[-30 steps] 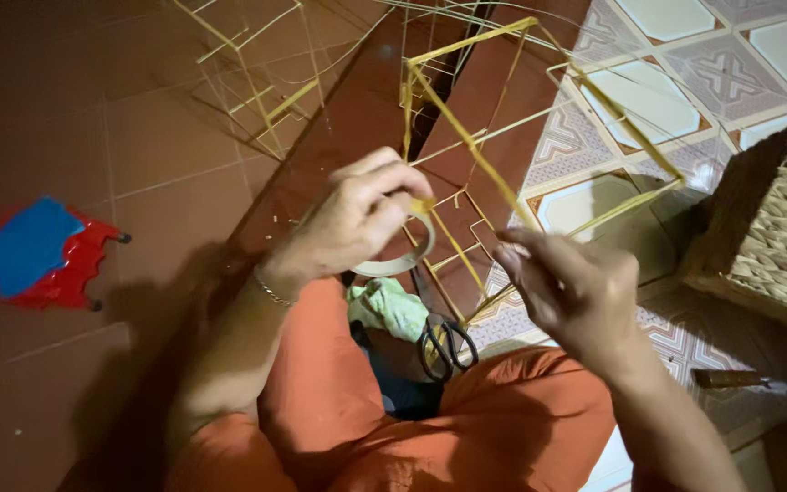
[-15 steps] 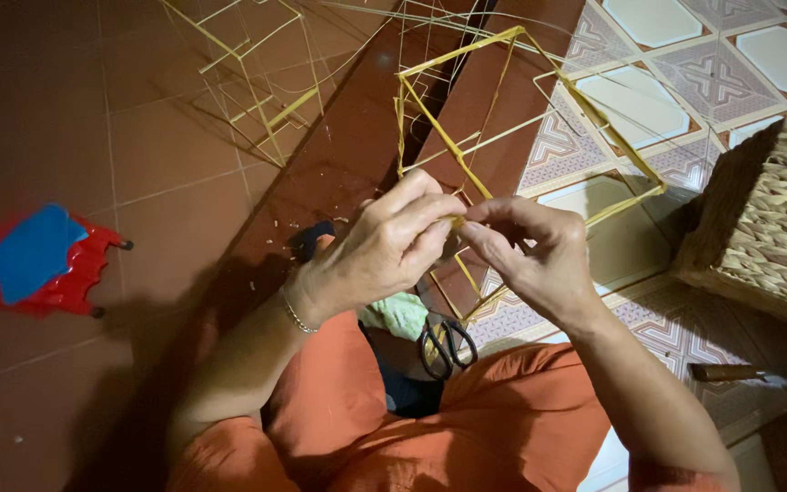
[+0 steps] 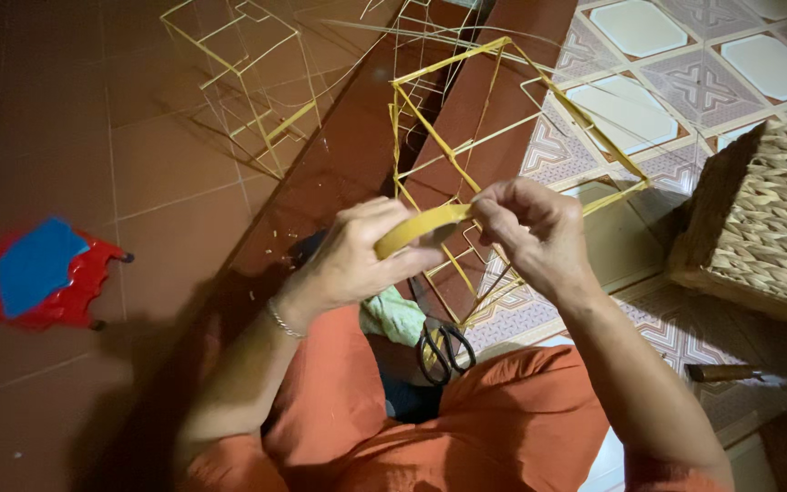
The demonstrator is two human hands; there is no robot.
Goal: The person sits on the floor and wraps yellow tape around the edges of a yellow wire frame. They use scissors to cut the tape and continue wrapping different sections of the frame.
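The scene is dim and warm-toned, lit from the upper right, where the pale patterned floor tiles (image 3: 676,55) look brightest. The left side sinks into dark red-brown shade. A heavy shadow lies on the floor under the left forearm (image 3: 239,374), and the bottom right corner is nearly black. The hands are slightly soft with motion blur. Thin frame sticks (image 3: 439,137) stay fairly sharp, and no glare shows

Red-blue stool (image 3: 43,273) left on brown tiles; scissors (image 3: 444,344) on lap; woven basket (image 3: 762,228) right; knife (image 3: 744,373) beneath it.
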